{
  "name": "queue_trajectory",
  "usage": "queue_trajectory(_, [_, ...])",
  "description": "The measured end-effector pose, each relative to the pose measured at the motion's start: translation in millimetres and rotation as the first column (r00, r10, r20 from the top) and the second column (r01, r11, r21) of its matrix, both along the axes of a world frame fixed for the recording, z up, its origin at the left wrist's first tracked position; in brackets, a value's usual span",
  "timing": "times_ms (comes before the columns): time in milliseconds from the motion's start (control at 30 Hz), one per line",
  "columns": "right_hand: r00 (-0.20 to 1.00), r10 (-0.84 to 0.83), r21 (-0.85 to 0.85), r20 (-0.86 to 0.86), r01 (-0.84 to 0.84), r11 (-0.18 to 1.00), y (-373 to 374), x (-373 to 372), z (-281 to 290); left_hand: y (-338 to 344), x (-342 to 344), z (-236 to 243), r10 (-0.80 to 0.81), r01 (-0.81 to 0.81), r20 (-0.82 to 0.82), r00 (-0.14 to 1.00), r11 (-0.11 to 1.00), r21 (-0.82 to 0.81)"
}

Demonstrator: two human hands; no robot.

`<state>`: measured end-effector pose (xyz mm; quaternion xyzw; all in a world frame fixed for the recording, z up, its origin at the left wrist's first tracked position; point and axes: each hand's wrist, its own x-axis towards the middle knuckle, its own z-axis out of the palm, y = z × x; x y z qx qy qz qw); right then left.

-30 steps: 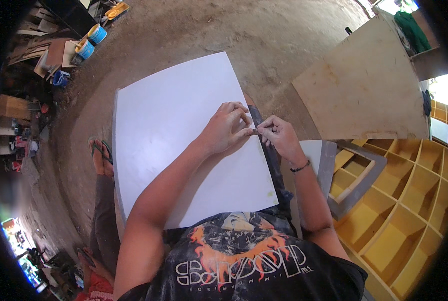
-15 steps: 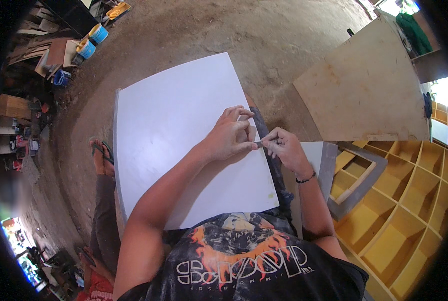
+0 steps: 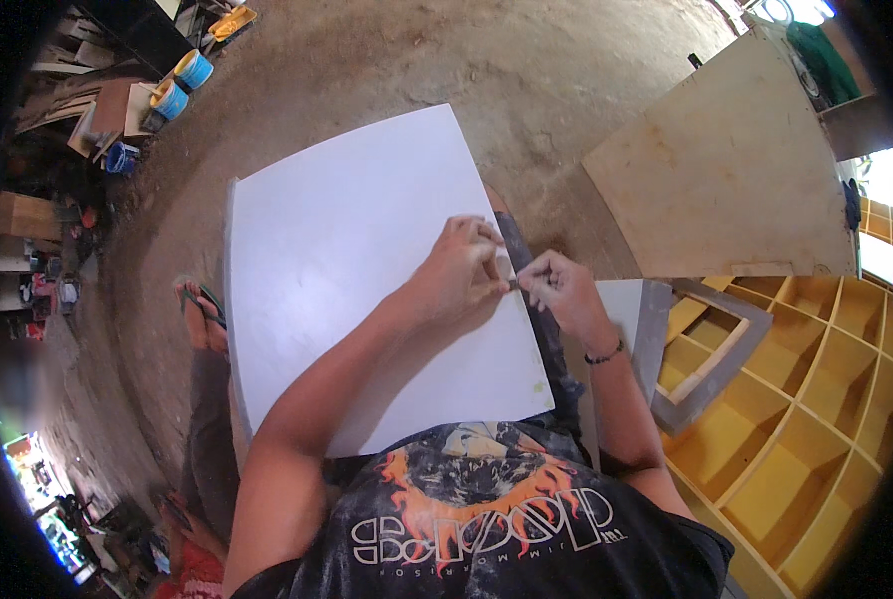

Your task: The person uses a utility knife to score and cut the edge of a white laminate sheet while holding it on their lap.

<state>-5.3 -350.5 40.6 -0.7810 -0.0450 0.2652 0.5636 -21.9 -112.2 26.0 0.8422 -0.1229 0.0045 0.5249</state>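
A large white board [image 3: 346, 250] lies flat in front of me, its right edge running under my hands. My left hand [image 3: 463, 272] is closed at that edge, fingers pinched on something small that I cannot make out. My right hand [image 3: 559, 290] meets it from the right, fingertips pinched at the same spot, a dark band on its wrist. Along the board's right edge runs a dark grey strip [image 3: 519, 250], partly hidden by both hands.
A big plywood sheet [image 3: 726, 170] stands to the right. A yellow shelf unit with several square compartments [image 3: 806, 399] lies at lower right, a grey frame [image 3: 711, 349] on it. Paint tubs [image 3: 182, 85] and clutter sit at upper left on the dirt floor. A sandalled foot [image 3: 199, 309] shows left.
Both hands slid a short way toward me along the board's right edge, staying pinched together. The board has not moved.
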Motion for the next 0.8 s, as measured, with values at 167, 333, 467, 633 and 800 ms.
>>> queue_trajectory(167, [0.998, -0.064, -0.006, 0.026, 0.064, 0.998, 9.9, 7.1, 1.3, -2.0, 4.9, 16.6, 0.075, -0.077, 0.034, 0.997, 0.995, 0.064])
queue_trajectory(333, [0.997, -0.01, -0.074, 0.074, 0.016, 0.997, 6.8, 9.1, 2.6, 14.0, 10.1, 28.8, -0.061, 0.111, -0.187, 0.98, 0.956, 0.271])
queue_trajectory(467, [0.999, -0.013, -0.006, 0.049, 0.014, 1.0, 9.2, 6.1, 4.8, 10.4, 11.0, 38.3, -0.075, 0.134, -0.267, 0.961, 0.968, 0.21])
queue_trajectory(633, [0.996, -0.042, 0.016, 0.082, 0.04, 0.999, 16.5, 12.0, 4.4, 13.5, 14.3, 22.0, 0.008, 0.005, -0.047, 0.999, 0.961, 0.277])
queue_trajectory(800, [0.998, -0.023, -0.035, 0.056, 0.024, 0.999, 14.0, 12.7, 4.9, 13.7, 15.1, 14.8, -0.114, 0.154, -0.167, 0.979, 0.955, 0.255])
